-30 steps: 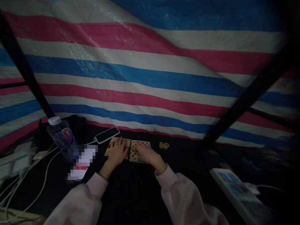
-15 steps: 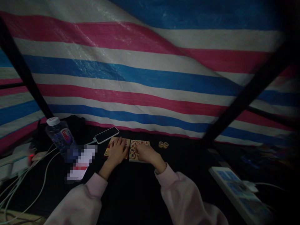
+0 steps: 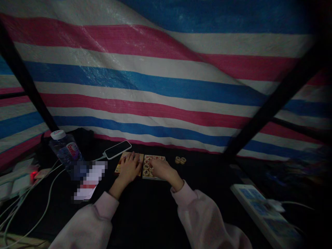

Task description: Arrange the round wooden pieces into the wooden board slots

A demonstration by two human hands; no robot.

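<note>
My left hand (image 3: 129, 168) lies with its fingers spread on a yellowish box or lid (image 3: 118, 166) with markings. To the right of it is a shallow wooden box (image 3: 155, 178) filled with round chess pieces (image 3: 146, 166) marked in red and black characters. My right hand (image 3: 162, 168) is over this box, its fingers curled down onto the pieces; whether it pinches one is hidden. Beyond my right hand, a few more round pieces (image 3: 180, 160) sit on the black table in small stacks.
A phone (image 3: 118, 149) with a cable lies behind my left hand. A clear bottle (image 3: 66, 149), a lit, blurred screen (image 3: 92, 181) and white cables (image 3: 49, 197) are at the left. A power strip (image 3: 259, 207) lies right. Striped sheeting hangs behind.
</note>
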